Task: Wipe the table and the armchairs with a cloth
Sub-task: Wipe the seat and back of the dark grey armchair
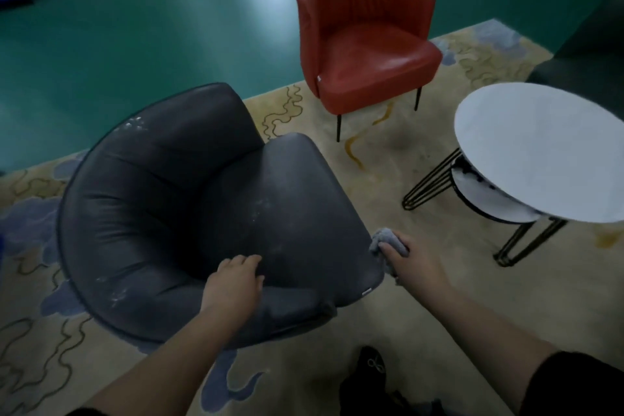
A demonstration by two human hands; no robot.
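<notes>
A dark grey armchair (pixel 189 199) stands in front of me on the rug, with pale dust marks on its back rim and seat. My left hand (pixel 234 280) rests on the front edge of its seat cushion, fingers spread over the edge. My right hand (pixel 410 258) grips a bunched grey cloth (pixel 383 238) and holds it against the seat's right front corner. A red armchair (pixel 364 30) stands further back. The round white table (pixel 543 152) on black wire legs is at the right.
A patterned beige rug (pixel 388 162) lies under the furniture, with green floor (pixel 135 27) beyond it. A lower white shelf (pixel 486 203) sits under the tabletop. A dark sofa edge (pixel 594 54) shows at the far right. My dark shoe (pixel 371 368) is near the bottom.
</notes>
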